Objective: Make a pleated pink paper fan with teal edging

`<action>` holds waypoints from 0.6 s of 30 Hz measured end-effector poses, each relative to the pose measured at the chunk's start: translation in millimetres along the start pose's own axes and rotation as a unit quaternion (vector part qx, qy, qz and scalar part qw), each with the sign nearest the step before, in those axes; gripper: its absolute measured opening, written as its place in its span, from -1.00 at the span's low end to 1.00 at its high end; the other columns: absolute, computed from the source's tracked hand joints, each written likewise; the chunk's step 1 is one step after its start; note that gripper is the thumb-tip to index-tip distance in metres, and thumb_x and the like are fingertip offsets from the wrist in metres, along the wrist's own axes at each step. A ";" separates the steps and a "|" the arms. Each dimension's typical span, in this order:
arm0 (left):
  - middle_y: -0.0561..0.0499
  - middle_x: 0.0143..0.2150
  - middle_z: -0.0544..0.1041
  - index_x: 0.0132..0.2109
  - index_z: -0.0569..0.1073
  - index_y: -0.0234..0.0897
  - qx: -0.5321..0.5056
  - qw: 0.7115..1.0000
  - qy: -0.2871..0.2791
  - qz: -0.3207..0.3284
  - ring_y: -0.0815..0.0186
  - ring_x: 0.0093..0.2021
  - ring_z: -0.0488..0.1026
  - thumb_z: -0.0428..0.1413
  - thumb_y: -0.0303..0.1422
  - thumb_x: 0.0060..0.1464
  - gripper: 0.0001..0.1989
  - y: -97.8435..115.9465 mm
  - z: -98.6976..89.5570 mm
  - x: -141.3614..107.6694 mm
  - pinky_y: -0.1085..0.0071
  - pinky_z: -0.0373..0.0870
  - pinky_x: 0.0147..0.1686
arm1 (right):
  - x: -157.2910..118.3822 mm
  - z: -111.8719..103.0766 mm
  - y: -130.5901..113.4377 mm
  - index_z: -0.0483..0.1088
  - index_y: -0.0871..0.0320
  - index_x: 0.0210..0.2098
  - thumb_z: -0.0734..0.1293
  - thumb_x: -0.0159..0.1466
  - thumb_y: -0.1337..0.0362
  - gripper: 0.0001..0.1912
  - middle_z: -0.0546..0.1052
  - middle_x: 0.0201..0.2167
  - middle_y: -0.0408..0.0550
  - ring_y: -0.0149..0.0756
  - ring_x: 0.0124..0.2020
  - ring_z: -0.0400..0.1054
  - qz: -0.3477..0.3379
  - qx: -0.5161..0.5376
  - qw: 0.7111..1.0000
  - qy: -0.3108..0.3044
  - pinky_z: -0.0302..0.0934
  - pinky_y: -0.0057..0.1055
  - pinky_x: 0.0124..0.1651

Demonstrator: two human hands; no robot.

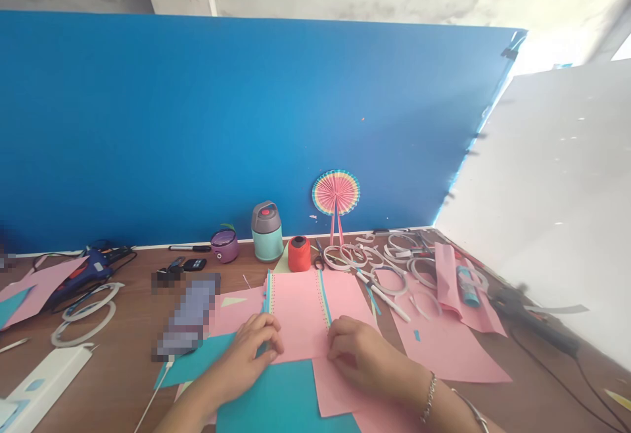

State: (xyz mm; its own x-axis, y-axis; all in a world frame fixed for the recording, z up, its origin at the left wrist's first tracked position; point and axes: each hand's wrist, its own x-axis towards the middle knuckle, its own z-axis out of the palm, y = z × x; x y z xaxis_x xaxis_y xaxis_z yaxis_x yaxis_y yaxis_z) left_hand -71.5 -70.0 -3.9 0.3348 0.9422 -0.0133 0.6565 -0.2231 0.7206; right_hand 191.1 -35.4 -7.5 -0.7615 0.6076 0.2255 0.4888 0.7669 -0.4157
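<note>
A pink paper sheet [298, 318] lies before me, edged on both long sides with blue and yellow dotted strips. At its lower left edge, my left hand [257, 344] is closed, thumb and fingers pinching the paper. My right hand [351, 351] has curled fingers closed on the lower right edge, by the striped border [324, 298]; the fingertips are partly hidden. Under the sheet and my hands lie a teal sheet [286, 400] and more pink paper [335, 393]. Against the blue board stands a round pleated paper fan [336, 193] with two pink legs.
Behind the paper stand a red thread spool [299, 254], a mint flask [267, 232] and a purple pot [224, 246]. Curled paper strips [389, 278] and a glue gun [532, 321] lie at right. A blurred phone [190, 318] and power strip [49, 384] are at left.
</note>
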 end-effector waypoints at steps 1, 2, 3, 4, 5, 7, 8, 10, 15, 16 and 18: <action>0.03 -0.03 0.37 -0.31 0.42 -0.14 -0.007 1.000 -0.009 -0.003 0.26 0.06 0.28 -0.03 -0.52 0.02 -0.81 -0.9 -1.5 -0.4 0.25 0.28 0.05 | 0.1 -0.1 0.0 0.36 0.15 -0.51 0.18 0.05 0.60 -0.75 0.39 -0.40 -0.07 -0.34 -0.35 0.25 0.005 -0.001 1.000 0.001 0.12 -0.45 -0.32; 0.02 -0.01 0.36 -0.31 0.42 -0.14 -0.017 1.000 -0.018 -0.005 0.26 0.09 0.27 -0.03 -0.51 0.01 -0.81 -1.9 -3.2 -0.8 0.25 0.28 0.06 | 0.3 -0.3 -0.1 0.36 0.15 -0.52 0.18 0.05 0.60 -0.75 0.39 -0.40 -0.08 -0.34 -0.35 0.24 0.011 -0.001 1.000 0.002 0.12 -0.45 -0.32; 0.02 0.01 0.35 -0.31 0.42 -0.14 -0.029 0.999 -0.029 -0.008 0.26 0.11 0.25 -0.03 -0.52 0.00 -0.80 -3.0 -5.1 -1.1 0.25 0.28 0.06 | 0.5 -0.5 -0.1 0.36 0.15 -0.52 0.18 0.05 0.60 -0.75 0.38 -0.40 -0.08 -0.34 -0.35 0.24 0.016 -0.003 1.000 0.002 0.12 -0.45 -0.32; 0.02 0.03 0.35 -0.31 0.43 -0.14 -0.043 0.998 -0.040 -0.010 0.27 0.13 0.25 -0.04 -0.53 -0.01 -0.78 -4.3 -7.2 -1.2 0.26 0.28 0.06 | 0.7 -0.8 -0.2 0.35 0.15 -0.52 0.19 0.05 0.60 -0.75 0.38 -0.40 -0.09 -0.34 -0.35 0.23 0.016 -0.009 1.000 0.001 0.11 -0.44 -0.32; 0.02 0.05 0.34 -0.30 0.43 -0.14 -0.057 0.997 -0.049 -0.014 0.28 0.14 0.24 -0.05 -0.55 -0.04 -0.75 -5.8 -9.3 -1.1 0.27 0.27 0.07 | 0.8 -1.1 -0.4 0.35 0.15 -0.50 0.18 0.05 0.59 -0.76 0.38 -0.40 -0.09 -0.33 -0.35 0.23 0.012 -0.019 1.000 0.000 0.11 -0.44 -0.32; 0.02 0.09 0.34 -0.27 0.44 -0.14 -0.083 0.995 -0.057 -0.023 0.29 0.15 0.25 -0.09 -0.58 -0.09 -0.68 -9.2 -13.2 0.0 0.27 0.23 0.10 | 0.7 -1.3 -0.6 0.35 0.14 -0.46 0.17 0.06 0.59 -0.75 0.38 -0.41 -0.08 -0.32 -0.36 0.21 -0.003 -0.050 0.999 -0.006 0.09 -0.43 -0.34; 0.02 0.09 0.35 -0.25 0.44 -0.15 -0.094 0.994 -0.055 -0.027 0.29 0.15 0.27 -0.10 -0.59 -0.11 -0.65 -11.1 -14.8 0.9 0.26 0.21 0.12 | 0.6 -1.1 -0.5 0.35 0.14 -0.43 0.16 0.06 0.59 -0.74 0.38 -0.41 -0.07 -0.32 -0.38 0.20 -0.011 -0.068 0.998 -0.007 0.08 -0.42 -0.35; -0.01 0.03 0.42 -0.24 0.44 -0.17 -0.113 0.993 -0.026 -0.024 0.27 0.11 0.31 -0.11 -0.57 -0.11 -0.66 -14.5 -17.0 3.0 0.24 0.20 0.12 | 0.2 0.1 0.6 0.36 0.14 -0.39 0.14 0.05 0.59 -0.71 0.38 -0.43 -0.06 -0.31 -0.41 0.19 -0.026 -0.099 0.995 -0.005 0.06 -0.40 -0.38; -0.05 -0.28 0.44 -0.33 0.35 -0.22 -0.112 0.966 0.230 0.032 0.23 -0.19 0.39 -0.07 -0.34 0.08 -0.88 -13.9 -15.2 1.2 0.33 0.35 -0.15 | 2.1 3.0 10.1 0.40 0.13 -0.30 0.13 0.02 0.60 -0.62 0.43 -0.42 -0.08 -0.33 -0.40 0.28 -0.016 -0.030 0.998 0.043 0.11 -0.44 -0.38; -0.01 -0.37 0.40 -0.36 0.32 -0.22 -0.104 0.958 0.265 0.040 0.25 -0.28 0.36 -0.07 -0.30 0.10 -0.85 -11.0 -13.1 -0.8 0.37 0.34 -0.23 | 3.0 2.9 11.7 0.40 0.13 -0.30 0.12 0.01 0.61 -0.61 0.44 -0.42 -0.09 -0.35 -0.40 0.30 -0.002 0.003 0.998 0.063 0.13 -0.46 -0.38; 0.05 -0.50 0.31 -0.40 0.32 -0.23 -0.096 0.963 0.249 0.045 0.31 -0.45 0.28 -0.09 -0.23 0.13 -0.77 -2.3 -6.8 -4.7 0.43 0.26 -0.41 | 4.6 2.1 12.5 0.40 0.13 -0.31 0.11 0.02 0.63 -0.60 0.45 -0.42 -0.10 -0.38 -0.42 0.32 0.013 0.060 0.992 0.106 0.16 -0.49 -0.39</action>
State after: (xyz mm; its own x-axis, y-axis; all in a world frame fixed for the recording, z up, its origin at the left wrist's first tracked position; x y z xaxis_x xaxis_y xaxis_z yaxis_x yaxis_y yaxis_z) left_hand -79.2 -72.2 -0.8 -0.0115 0.9348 0.3549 0.4866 -0.3048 0.8187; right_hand 192.9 -23.5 -13.5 -0.6359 0.6664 0.3893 0.4437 0.7284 -0.5221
